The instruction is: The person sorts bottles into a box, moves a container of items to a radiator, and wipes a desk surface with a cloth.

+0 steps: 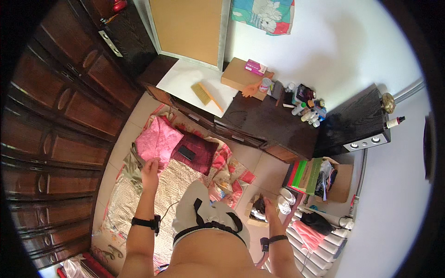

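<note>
My left hand point(152, 169), fingers bent, is over the lower edge of a pink patterned cloth point(156, 138); whether it grips the cloth cannot be told. The pink cloth partly overlaps a dark red cloth point(200, 153), on which a flat black object point(186, 153) lies. My right hand point(269, 208) is low on the right, beside a small cardboard box point(256, 221) holding a dark brown thing point(259, 205); its grip cannot be made out. Both wrists wear black straps with small devices. A speckled cream cloth point(180, 177) is spread under the other cloths.
Ahead stands a dark wooden cabinet point(274, 121) with a soft brush point(205, 95), orange gloves point(252, 90), a cardboard box point(236, 74) and several bottles. Wardrobe doors point(76, 107) line the left. White shoes point(285, 203), an open carton point(342, 180) and a radiator point(318, 255) are on the right.
</note>
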{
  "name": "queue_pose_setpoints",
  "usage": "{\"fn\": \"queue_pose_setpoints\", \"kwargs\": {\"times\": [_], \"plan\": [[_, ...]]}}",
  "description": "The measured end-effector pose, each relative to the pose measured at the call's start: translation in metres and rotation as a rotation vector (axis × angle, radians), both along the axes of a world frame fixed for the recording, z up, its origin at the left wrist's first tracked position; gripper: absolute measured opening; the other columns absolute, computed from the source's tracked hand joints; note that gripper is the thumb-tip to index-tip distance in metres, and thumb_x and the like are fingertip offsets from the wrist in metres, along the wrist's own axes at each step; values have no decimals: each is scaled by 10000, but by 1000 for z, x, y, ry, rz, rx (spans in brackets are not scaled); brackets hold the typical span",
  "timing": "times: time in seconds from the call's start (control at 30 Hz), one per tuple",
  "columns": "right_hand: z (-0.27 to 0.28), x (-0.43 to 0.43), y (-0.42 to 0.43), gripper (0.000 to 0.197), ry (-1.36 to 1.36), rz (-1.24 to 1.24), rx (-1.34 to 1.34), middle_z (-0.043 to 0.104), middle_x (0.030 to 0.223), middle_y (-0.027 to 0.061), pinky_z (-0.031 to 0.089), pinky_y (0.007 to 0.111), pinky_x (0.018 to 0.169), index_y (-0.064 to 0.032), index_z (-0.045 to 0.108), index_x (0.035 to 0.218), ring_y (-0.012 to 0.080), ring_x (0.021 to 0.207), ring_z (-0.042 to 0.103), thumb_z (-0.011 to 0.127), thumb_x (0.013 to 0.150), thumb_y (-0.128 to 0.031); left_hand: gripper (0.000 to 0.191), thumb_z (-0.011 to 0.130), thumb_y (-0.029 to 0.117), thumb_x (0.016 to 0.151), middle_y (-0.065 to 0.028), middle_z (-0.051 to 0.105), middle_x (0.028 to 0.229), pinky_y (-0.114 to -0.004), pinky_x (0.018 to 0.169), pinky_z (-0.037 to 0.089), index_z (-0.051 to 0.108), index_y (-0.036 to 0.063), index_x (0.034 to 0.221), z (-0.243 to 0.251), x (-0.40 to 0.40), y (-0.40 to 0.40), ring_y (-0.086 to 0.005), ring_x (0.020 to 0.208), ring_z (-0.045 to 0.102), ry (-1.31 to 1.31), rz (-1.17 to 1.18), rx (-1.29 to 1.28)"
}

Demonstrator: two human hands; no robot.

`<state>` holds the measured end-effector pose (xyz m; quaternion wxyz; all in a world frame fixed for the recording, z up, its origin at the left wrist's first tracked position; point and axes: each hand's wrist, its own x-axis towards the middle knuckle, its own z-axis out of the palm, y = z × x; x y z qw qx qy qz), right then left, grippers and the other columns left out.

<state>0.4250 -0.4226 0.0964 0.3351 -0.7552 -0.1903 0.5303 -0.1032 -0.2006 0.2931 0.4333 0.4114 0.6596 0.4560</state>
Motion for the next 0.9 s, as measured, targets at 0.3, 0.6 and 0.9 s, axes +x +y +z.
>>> {"fn": "queue_pose_setpoints", "kwargs": {"times": [0.3, 0.6, 0.9], "plan": [[147, -84, 91, 541, 752, -344, 242, 716, 1129, 26, 576, 397, 674, -179, 641, 1248, 203, 936, 688, 457, 995, -622, 251, 561, 193, 1044, -58, 721, 950, -255, 739, 502, 674, -2, 1154, 12, 8, 12, -120, 839, 660, -109, -275, 42], [247, -164, 130, 606, 707, -438, 198, 721, 1080, 44, 489, 364, 562, -165, 672, 1176, 221, 808, 682, 462, 966, -694, 305, 591, 236, 1040, -78, 725, 994, -278, 853, 516, 677, -7, 1203, 36, 62, 57, -150, 928, 664, -284, -695, -103], [275, -227, 155, 629, 618, -112, 272, 692, 1115, 60, 571, 395, 647, -138, 543, 1369, 191, 869, 694, 421, 1012, -641, 384, 720, 127, 928, -64, 684, 1133, -295, 887, 522, 641, 21, 1288, 81, 100, 46, -135, 990, 639, -99, -1227, -22]]}}
